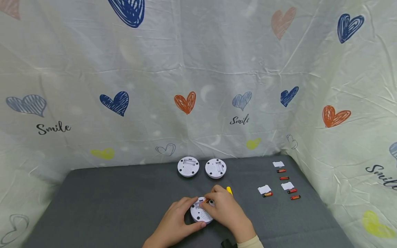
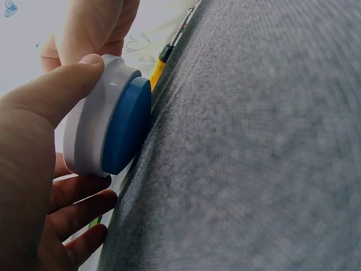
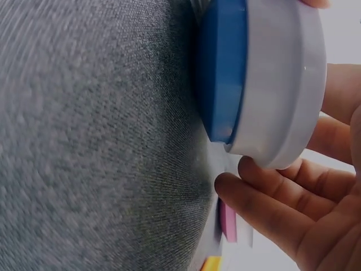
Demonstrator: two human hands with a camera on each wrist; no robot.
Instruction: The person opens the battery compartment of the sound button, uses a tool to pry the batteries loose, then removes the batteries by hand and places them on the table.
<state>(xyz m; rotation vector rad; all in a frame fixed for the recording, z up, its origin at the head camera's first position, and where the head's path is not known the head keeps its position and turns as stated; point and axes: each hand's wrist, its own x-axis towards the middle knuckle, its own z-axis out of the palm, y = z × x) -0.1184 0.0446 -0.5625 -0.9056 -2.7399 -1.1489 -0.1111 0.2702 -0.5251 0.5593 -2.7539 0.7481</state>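
A round white button unit (image 1: 201, 216) with a blue dome (image 2: 128, 127) lies dome down on the dark cloth, its battery slot facing up. My left hand (image 1: 176, 220) grips its rim from the left, thumb at the near edge and fingers at the far side. Over the slot, my right hand (image 1: 228, 210) pinches a small battery (image 1: 205, 200), partly hidden by the fingers. In the right wrist view, other fingers of that hand rest by the unit's white side (image 3: 276, 84). A screwdriver with a yellow handle (image 1: 229, 190) lies just beyond my right hand.
Two more white button units (image 1: 188, 171) (image 1: 215, 172) stand at the back, slots up. To the right are three white battery covers (image 1: 278, 164) (image 1: 264, 189) (image 1: 287, 186) and several red-and-black batteries (image 1: 284, 178). A printed curtain (image 1: 149, 131) hangs behind the table.
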